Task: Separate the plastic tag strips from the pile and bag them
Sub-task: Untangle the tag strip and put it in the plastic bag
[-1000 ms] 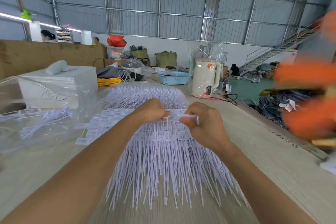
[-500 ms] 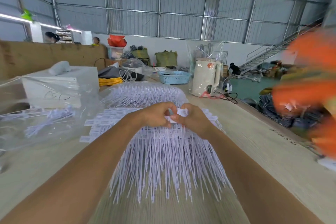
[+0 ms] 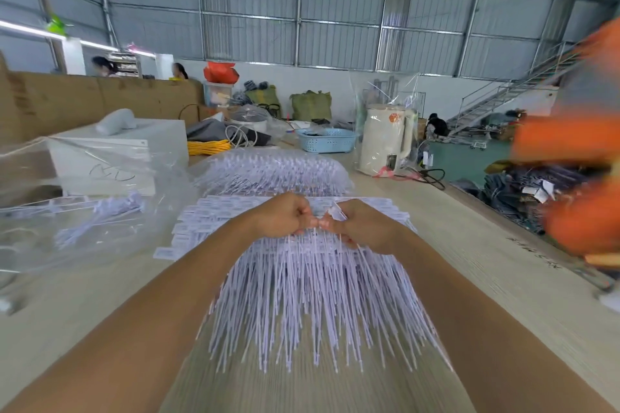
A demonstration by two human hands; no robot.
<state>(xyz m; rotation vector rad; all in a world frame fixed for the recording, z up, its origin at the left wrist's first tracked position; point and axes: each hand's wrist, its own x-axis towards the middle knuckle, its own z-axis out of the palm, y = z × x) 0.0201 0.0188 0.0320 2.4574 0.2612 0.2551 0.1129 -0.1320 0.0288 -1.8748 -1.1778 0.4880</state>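
Head view shows the left hand (image 3: 285, 214) and right hand (image 3: 360, 223) knuckle to knuckle, both pinching one tag strip (image 3: 333, 211) atop the pile (image 3: 302, 278), likely to peel it free; bag (image 3: 84, 211) lies left of the pile.

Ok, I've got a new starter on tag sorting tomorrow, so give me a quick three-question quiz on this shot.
1. True or false: both hands pinch at the head end of the tag strips.
2. Which side of the pile does the clear plastic bag lie on? A) the person's left B) the person's right C) under the pile
3. Fill in: the far bundle of strips lies between the hands and the light blue ______.

Key
1. True: the left hand and right hand meet there, fingers curled on the strips.
2. A
3. basket
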